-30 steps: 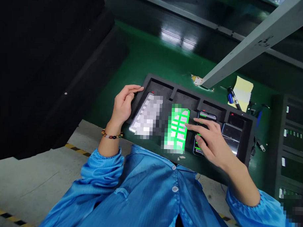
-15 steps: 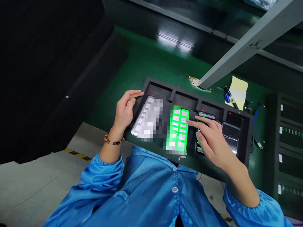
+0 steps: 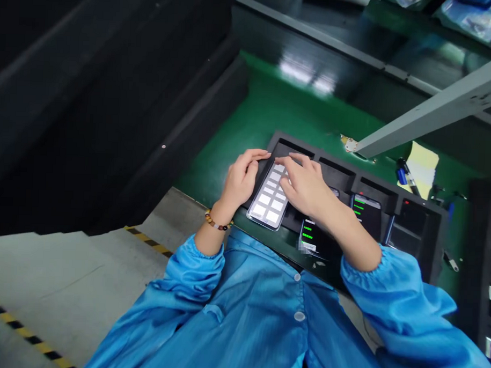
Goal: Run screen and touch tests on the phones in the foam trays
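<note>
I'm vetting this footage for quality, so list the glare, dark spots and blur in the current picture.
Head view: white glare streaks the dark back panel; the black material at left sinks into shadow, folds barely showing; the lit white-screened phone shows blank pale tiles; a pixelated patch masks the lower end of the neighbouring phone.

A slanting grey metal post [image 3: 429, 109] meets the green-topped counter [image 3: 251, 114]. Near its foot, a slim black pen [image 3: 411, 182] overlaps a creased yellow-and-white paper sheet [image 3: 423, 162]. Clear plastic bags [image 3: 472, 19] lie at the upper right; yellow-and-black striped tape [image 3: 34, 340] crosses the pale grey floor [image 3: 73, 274].
</note>
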`<state>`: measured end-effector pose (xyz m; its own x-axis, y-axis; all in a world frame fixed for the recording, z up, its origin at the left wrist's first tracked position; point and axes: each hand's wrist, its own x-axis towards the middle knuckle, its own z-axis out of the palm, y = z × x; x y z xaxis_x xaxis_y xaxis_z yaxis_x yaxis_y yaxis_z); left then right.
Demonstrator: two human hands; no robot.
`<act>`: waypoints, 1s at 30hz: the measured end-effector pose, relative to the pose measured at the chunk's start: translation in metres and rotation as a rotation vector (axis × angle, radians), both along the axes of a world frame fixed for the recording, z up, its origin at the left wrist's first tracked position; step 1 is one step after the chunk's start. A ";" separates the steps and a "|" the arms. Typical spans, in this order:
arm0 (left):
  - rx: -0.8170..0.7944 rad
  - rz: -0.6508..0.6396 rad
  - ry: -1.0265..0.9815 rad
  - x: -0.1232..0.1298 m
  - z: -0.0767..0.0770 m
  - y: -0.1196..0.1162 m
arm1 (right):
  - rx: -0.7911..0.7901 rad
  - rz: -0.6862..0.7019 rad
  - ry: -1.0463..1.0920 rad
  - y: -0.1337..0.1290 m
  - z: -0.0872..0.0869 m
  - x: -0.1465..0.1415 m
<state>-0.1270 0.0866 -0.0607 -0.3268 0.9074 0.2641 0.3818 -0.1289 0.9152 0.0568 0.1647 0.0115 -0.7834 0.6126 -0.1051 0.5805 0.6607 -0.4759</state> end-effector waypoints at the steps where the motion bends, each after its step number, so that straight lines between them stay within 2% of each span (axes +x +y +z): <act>1: -0.002 0.008 0.027 0.000 0.001 -0.001 | 0.015 -0.002 -0.006 0.005 -0.003 -0.003; 3: -0.006 0.019 0.069 0.001 0.004 -0.002 | 0.043 0.003 -0.002 0.007 -0.007 -0.005; 6: -0.010 0.018 0.088 0.002 0.007 -0.002 | 0.065 0.060 0.002 -0.005 -0.004 0.001; 13: -0.009 0.022 0.120 0.001 0.009 -0.002 | 0.089 0.204 0.049 -0.069 0.011 0.021; 17: -0.009 0.030 0.161 0.002 0.011 -0.002 | 0.077 0.292 0.070 -0.094 0.016 0.027; 23: -0.021 0.032 0.164 0.002 0.013 -0.003 | 0.048 0.329 0.085 -0.105 0.019 0.032; 30: -0.023 0.041 0.158 0.001 0.014 -0.003 | -0.018 0.234 0.093 -0.107 0.022 0.061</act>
<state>-0.1263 0.0839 -0.0470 -0.3198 0.9007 0.2941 0.5253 -0.0898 0.8462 0.1179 0.0573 0.0334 -0.9106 0.4118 -0.0352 0.3658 0.7632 -0.5326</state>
